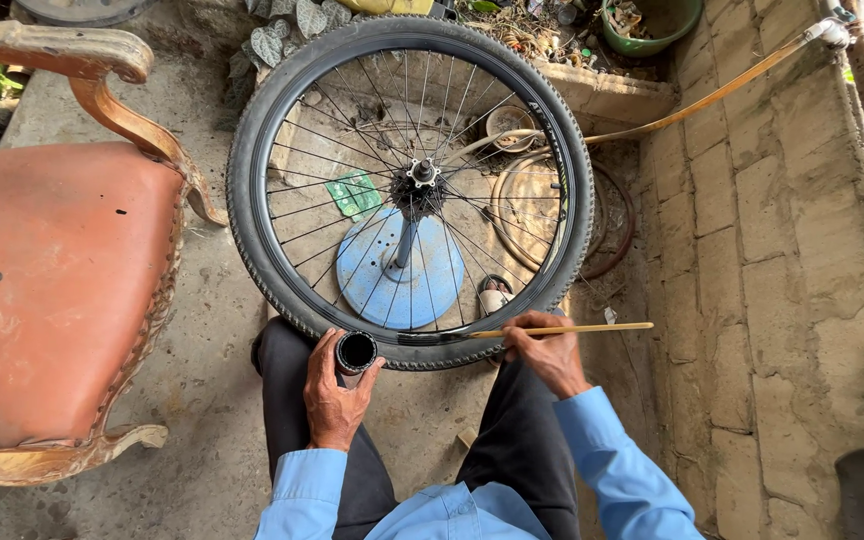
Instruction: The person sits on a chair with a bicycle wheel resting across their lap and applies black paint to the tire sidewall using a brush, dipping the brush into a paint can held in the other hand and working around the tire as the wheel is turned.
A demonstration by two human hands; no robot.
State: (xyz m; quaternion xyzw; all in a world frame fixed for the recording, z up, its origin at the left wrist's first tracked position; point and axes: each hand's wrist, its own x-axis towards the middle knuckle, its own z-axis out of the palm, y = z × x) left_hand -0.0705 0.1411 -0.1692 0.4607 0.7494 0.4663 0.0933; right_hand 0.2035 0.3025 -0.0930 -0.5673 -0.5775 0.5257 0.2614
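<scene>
A bicycle wheel point(252, 190) with a black knobby tyre and thin spokes lies flat on a round blue stand point(402, 290), right in front of my knees. My left hand point(332, 395) grips a small black open can point(356, 353) held against the near edge of the tyre. My right hand point(547, 350) holds a thin wooden stick point(592, 328). The stick lies level along the near rim, its left end on the rim and its right end jutting past my hand.
An orange upholstered chair point(52, 290) with a carved wooden frame stands at my left. A stone block wall point(782, 250) runs along the right, with a tan hose point(712, 95) leading to a tap. Spare rims point(612, 215) and a green bucket point(657, 25) lie behind the wheel.
</scene>
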